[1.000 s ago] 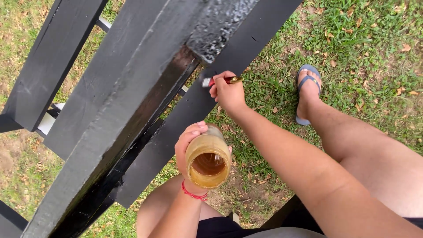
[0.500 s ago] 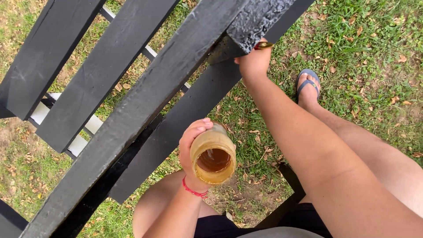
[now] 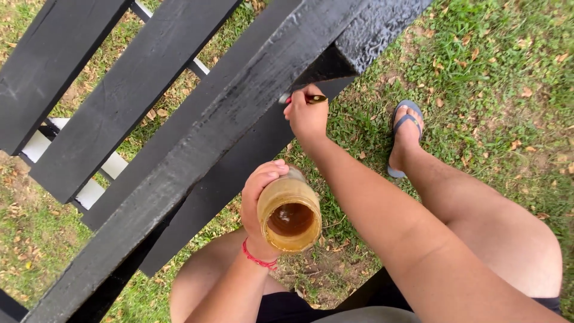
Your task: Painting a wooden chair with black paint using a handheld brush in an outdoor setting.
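My right hand (image 3: 308, 113) is closed around a thin brush handle (image 3: 315, 99), held up against the underside of the black plank (image 3: 239, 113), which runs diagonally above and ahead of me. My left hand (image 3: 258, 197) grips the open jar (image 3: 290, 214) of brown liquid, lower and nearer my knees, just below the brush hand.

Our left hand (image 3: 258, 200) curls closed, its bent wrist at six o'clock; our right hand (image 3: 307, 115) pinches shut at twelve o'clock, forearm stretched long.
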